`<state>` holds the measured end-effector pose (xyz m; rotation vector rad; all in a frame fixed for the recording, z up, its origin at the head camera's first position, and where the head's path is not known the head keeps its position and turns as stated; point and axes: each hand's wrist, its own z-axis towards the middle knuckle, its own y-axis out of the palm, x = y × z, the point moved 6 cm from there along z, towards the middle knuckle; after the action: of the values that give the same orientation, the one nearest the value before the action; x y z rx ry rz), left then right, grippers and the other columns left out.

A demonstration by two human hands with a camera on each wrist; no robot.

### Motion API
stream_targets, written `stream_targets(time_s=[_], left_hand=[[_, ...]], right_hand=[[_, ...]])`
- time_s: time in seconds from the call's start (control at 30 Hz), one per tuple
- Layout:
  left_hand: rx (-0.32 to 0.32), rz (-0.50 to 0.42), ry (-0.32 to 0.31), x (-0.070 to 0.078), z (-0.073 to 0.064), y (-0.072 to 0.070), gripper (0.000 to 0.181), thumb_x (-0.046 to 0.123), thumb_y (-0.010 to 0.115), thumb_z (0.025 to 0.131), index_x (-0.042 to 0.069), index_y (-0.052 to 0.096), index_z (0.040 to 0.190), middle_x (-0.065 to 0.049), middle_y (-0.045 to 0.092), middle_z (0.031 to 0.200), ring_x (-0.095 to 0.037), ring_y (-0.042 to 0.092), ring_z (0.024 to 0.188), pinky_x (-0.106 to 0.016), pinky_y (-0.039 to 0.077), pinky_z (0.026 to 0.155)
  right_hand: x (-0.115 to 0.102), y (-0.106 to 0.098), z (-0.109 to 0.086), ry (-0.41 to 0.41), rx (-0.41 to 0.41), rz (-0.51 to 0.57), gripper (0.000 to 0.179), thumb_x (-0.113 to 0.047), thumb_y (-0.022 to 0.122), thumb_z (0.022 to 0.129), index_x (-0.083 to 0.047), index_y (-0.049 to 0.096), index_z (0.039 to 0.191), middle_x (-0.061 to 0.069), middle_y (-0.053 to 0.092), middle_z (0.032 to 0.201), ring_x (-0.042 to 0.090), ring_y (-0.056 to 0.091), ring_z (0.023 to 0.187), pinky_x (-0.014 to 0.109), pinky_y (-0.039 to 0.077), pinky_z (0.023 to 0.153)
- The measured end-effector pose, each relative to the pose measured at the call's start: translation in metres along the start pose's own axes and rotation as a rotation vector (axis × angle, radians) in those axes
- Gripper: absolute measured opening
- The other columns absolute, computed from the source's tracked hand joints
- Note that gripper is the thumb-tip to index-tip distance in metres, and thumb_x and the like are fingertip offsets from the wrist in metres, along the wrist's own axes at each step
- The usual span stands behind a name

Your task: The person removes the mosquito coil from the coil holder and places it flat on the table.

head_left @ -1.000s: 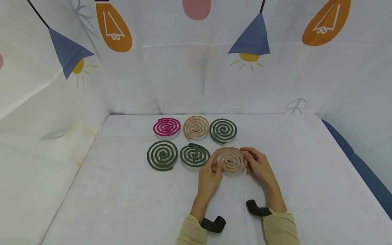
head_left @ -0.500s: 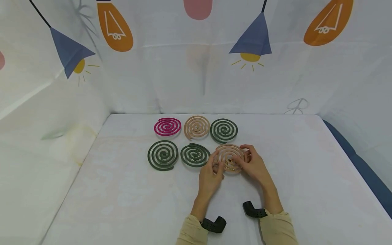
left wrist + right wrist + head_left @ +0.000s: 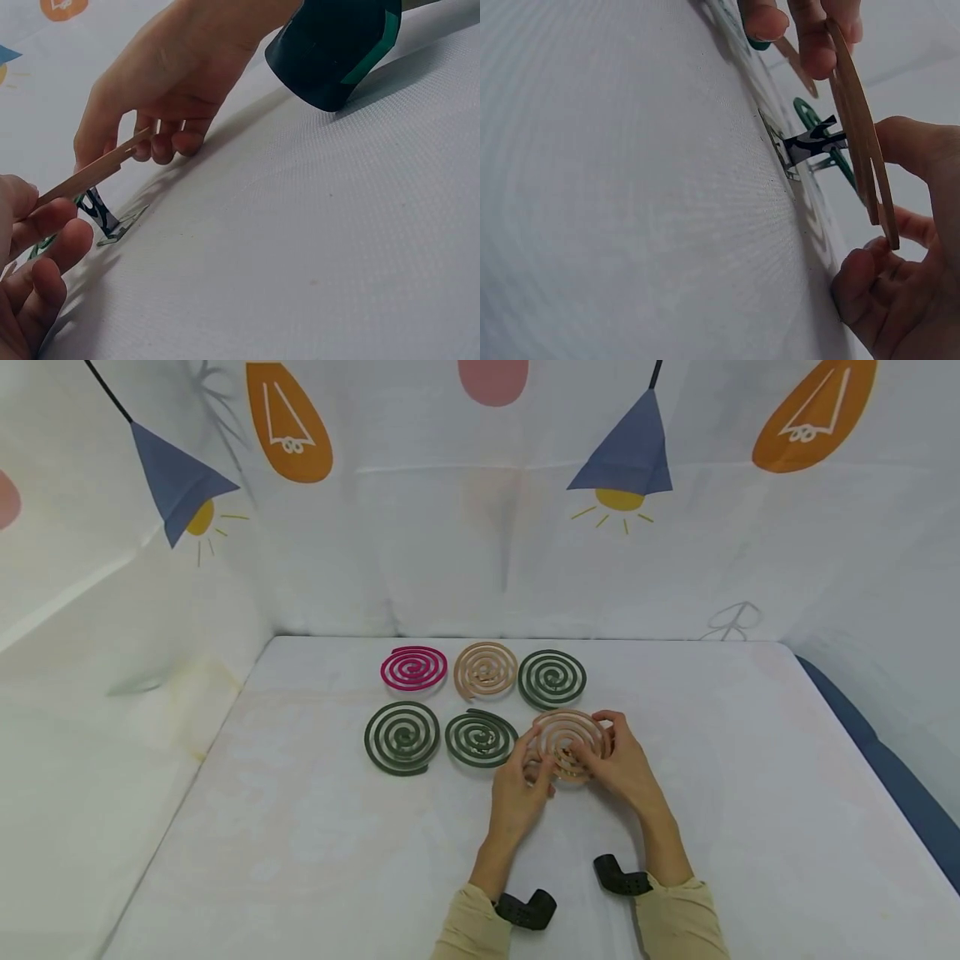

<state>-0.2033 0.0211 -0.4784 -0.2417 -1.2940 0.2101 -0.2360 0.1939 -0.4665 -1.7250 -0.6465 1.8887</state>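
Note:
In the head view, a tan mosquito coil (image 3: 558,723) is held up over the white table, tilted. My left hand (image 3: 516,800) pinches its left edge. My right hand (image 3: 628,770) holds the right side, thumb on the coil's face and fingers at the edge. Beneath the coil, a small metal stand (image 3: 810,146) rises from the table in the right wrist view; whether it touches the coil I cannot tell. From the left wrist side the coil (image 3: 90,178) appears edge-on, between the left fingers (image 3: 71,244) and the right hand (image 3: 165,67).
A green coil (image 3: 480,739) lies just left of my left hand, another green coil (image 3: 402,739) beyond it. Behind them sit a pink coil (image 3: 414,668), a tan coil (image 3: 485,669) and a green coil (image 3: 552,679). A printed cloth wall (image 3: 450,552) stands behind the table.
My right hand has shifted left; its thumb moved from the coil's right edge onto its face. The coil's near edge has tipped slightly. My left hand keeps its grip.

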Motion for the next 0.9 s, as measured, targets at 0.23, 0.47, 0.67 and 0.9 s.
stream_targets(time_s=[0.23,0.47,0.67,0.9], left_hand=[[-0.003,-0.016,0.002,-0.0001,0.0001,0.0011,0.047,0.029,0.057,0.095,0.018,0.044,0.138,-0.002,0.071,0.081,-0.005,0.063,0.050,-0.019,0.048,0.068],[-0.001,-0.022,0.007,-0.0008,0.0007,0.0019,0.047,0.028,0.057,0.094,0.020,0.044,0.138,-0.002,0.071,0.081,-0.003,0.062,0.051,-0.018,0.048,0.066],[-0.011,-0.036,-0.012,-0.0017,0.0003,0.0027,0.046,0.027,0.057,0.095,0.023,0.044,0.139,-0.001,0.071,0.083,-0.002,0.062,0.051,-0.017,0.046,0.064],[-0.007,-0.055,0.001,-0.0011,0.0004,0.0028,0.046,0.025,0.056,0.095,0.022,0.043,0.139,-0.002,0.071,0.086,-0.004,0.063,0.051,-0.017,0.047,0.062]], right_hand=[[-0.0020,-0.0004,0.0001,-0.019,0.018,0.007,0.062,-0.035,0.070,0.083,-0.008,0.039,0.130,0.013,0.057,0.084,0.016,0.052,0.066,0.027,0.043,0.060],[-0.0016,-0.0009,-0.0006,0.026,-0.011,0.070,0.067,-0.032,0.069,0.084,-0.006,0.034,0.135,0.017,0.053,0.094,0.015,0.052,0.072,0.025,0.045,0.062],[0.0024,0.0025,0.0006,0.054,-0.075,0.131,0.071,-0.036,0.067,0.086,-0.006,0.031,0.140,0.019,0.056,0.113,0.019,0.055,0.090,0.025,0.046,0.073],[0.0035,0.0026,0.0019,0.032,-0.065,0.159,0.068,-0.032,0.069,0.086,-0.007,0.034,0.138,0.017,0.060,0.113,0.016,0.057,0.092,0.022,0.047,0.073]])
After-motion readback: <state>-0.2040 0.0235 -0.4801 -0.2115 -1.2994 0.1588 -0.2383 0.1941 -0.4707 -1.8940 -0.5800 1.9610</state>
